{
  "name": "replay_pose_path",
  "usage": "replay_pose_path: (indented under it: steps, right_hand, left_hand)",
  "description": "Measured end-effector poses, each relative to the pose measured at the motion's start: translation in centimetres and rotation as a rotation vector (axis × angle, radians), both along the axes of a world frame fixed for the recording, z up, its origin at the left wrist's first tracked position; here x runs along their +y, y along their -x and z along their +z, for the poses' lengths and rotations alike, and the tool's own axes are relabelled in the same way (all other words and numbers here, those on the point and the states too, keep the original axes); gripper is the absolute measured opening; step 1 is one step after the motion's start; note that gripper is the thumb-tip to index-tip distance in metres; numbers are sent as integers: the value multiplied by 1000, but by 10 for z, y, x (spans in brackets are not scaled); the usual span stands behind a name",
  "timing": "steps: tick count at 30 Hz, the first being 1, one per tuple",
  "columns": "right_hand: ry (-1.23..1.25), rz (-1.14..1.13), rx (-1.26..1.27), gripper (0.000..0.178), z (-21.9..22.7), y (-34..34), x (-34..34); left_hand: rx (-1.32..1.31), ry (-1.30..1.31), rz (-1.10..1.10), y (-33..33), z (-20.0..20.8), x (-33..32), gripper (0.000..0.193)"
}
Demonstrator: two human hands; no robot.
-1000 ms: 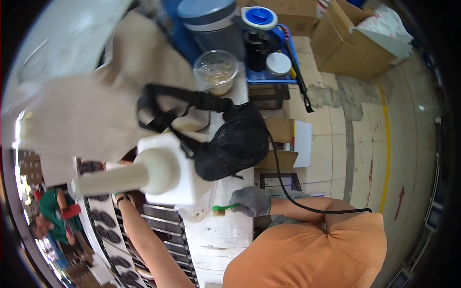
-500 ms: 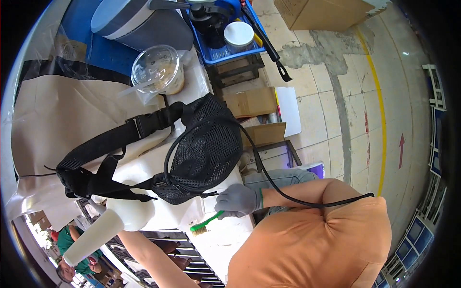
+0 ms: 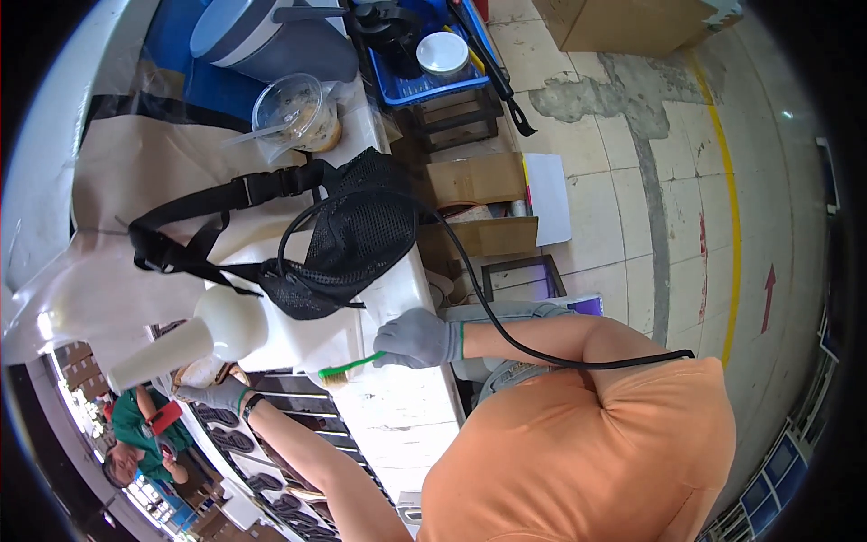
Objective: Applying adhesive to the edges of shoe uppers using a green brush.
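Observation:
In my gloved right hand (image 3: 417, 339) is a green-handled brush (image 3: 348, 369), its fingers closed round the handle. The brush's tan bristles point down over the white table top (image 3: 397, 402). My left hand (image 3: 212, 395), also in a grey glove, reaches past the table's edge above the rack. It is closed on a brown-and-whitish shoe (image 3: 200, 371), partly hidden behind a white bulb-shaped piece with a long spout (image 3: 226, 327). Between the hands and the far items lies a black mesh waist bag (image 3: 357, 239) with a buckled strap.
A black cable (image 3: 479, 289) runs from the bag to my orange shirt. Dark shoe soles (image 3: 230, 440) line a slatted rack (image 3: 312, 411). Farther off are a clear plastic cup (image 3: 293, 113), a grey bucket (image 3: 289, 50), a blue basket (image 3: 397, 88) and cardboard boxes (image 3: 474, 176). A person in green (image 3: 144, 434) stands beyond.
My left hand and the shoe have come into sight from behind the white piece. The brush and my right hand have shifted left and up in the picture, as the whole view has moved.

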State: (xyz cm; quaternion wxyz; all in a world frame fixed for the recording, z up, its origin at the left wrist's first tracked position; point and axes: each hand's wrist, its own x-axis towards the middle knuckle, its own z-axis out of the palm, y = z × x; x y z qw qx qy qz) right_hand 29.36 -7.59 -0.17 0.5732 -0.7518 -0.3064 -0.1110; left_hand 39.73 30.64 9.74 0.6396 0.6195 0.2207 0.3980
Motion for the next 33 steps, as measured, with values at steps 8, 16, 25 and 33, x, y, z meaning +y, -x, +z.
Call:
replay_pose_path:
  steps: [8, 16, 25, 33]
  right_hand:
    - [-6, 1, -49, 23, -2, 5, 0]
    - [73, 30, -49, 40, 24, 26, -3]
    - [223, 79, 70, 23, 85, 42, -18]
    - [634, 57, -181, 19, 98, 7, 14]
  left_hand:
    - [126, -434, 169, 156, 144, -135, 71]
    - [809, -479, 139, 292, 81, -132, 46]
    - [705, -99, 253, 343, -12, -134, 63]
    - [670, 249, 25, 380, -25, -143, 61]
